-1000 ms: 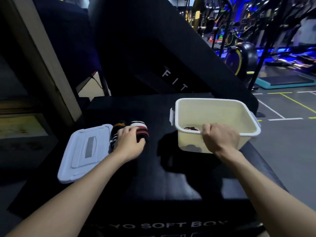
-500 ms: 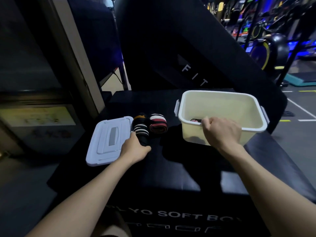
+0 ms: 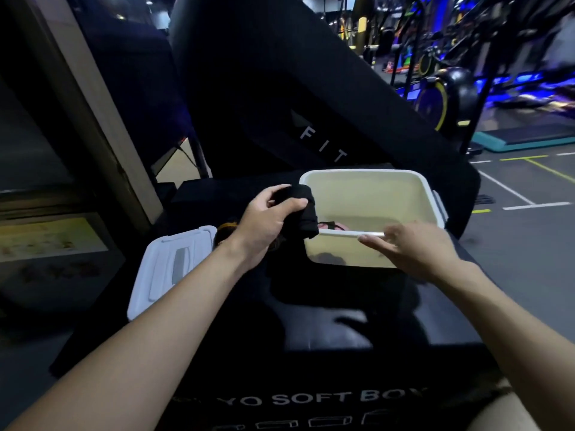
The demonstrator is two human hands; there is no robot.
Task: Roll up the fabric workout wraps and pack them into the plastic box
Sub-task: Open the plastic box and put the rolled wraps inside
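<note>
A cream plastic box stands open on the black soft box. My left hand grips a rolled black wrap in the air at the box's near left corner. My right hand hovers with its fingers spread just in front of the box's near rim, holding nothing. Inside the box a wrap with red on it shows at the bottom. Another rolled wrap lies on the soft box, mostly hidden behind my left wrist.
The box's white lid lies flat to the left, near the soft box's left edge. A big black slanted pad rises right behind the box. Gym machines and a marked floor lie to the right.
My left hand has lifted a rolled wrap off the soft box and carried it right to the box's corner. My right hand has let go of the box rim and opened.
</note>
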